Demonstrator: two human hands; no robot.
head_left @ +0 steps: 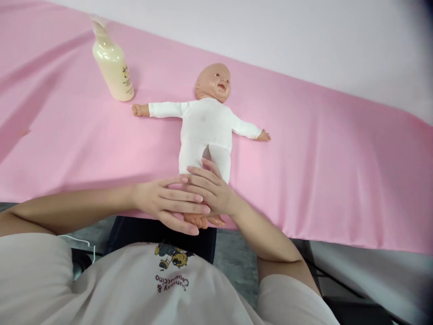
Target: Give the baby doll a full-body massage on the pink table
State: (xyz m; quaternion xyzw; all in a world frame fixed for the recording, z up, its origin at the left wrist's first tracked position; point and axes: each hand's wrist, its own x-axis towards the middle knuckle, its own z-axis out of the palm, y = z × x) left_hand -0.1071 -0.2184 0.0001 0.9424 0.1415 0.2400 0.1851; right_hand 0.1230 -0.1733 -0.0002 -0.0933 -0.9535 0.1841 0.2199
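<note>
A baby doll [207, 122] in a white suit lies on its back, arms stretched out to both sides, its head at the far end. Over the doll's lower legs, my left hand [165, 202] reaches in from the left with its fingers extended and apart. My right hand [214, 192] comes from the other side, fingers spread, partly covered by the left fingertips. The two hands overlap and hold nothing between them. The doll's feet [198, 220] show just below my hands; its shins are hidden. Whether my palms press on the legs I cannot tell.
A pale yellow pump bottle [113, 67] stands near the doll's outstretched hand on the left. Pink cloth [321, 171] covers the table, with folds at the left and right. The table's near edge runs just under the doll's feet. A white surface [304, 36] lies beyond the cloth.
</note>
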